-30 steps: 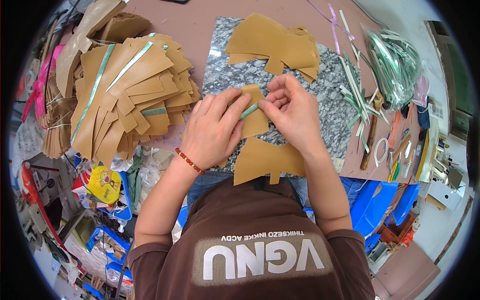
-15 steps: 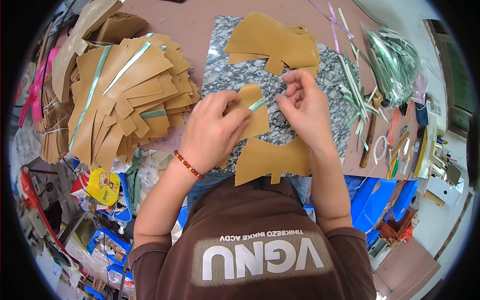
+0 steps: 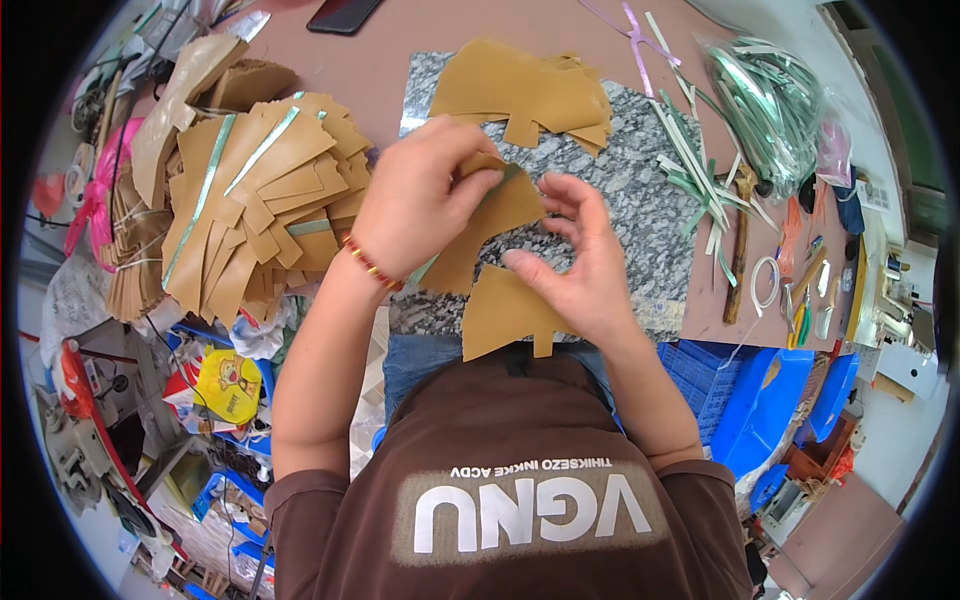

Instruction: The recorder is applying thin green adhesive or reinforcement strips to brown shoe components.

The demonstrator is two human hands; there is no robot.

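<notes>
My left hand (image 3: 415, 195), with a red bead bracelet at the wrist, pinches a tan leather-like piece (image 3: 490, 230) by its upper left edge and lifts it off the slab. A shiny green strip (image 3: 424, 269) runs along this piece, partly under my fingers. Beside the piece's right edge, my right hand (image 3: 585, 260) is open, fingers apart and curved. Below, a second tan piece (image 3: 505, 310) lies at the near edge, partly covered by my right hand. A stack of similar pieces (image 3: 520, 85) rests at the far side of the speckled stone slab (image 3: 640, 190).
On the left a fanned heap of tan pieces (image 3: 250, 190) carries green strips. Loose green and white strips (image 3: 705, 190) lie right of the slab, near a clear bag of strips (image 3: 770, 115) and a hammer (image 3: 740, 250). A phone (image 3: 342, 13) sits at the far edge.
My left hand has moved up and tilted the piece off the slab, showing more of it. My right hand has come down and left toward its edge.
</notes>
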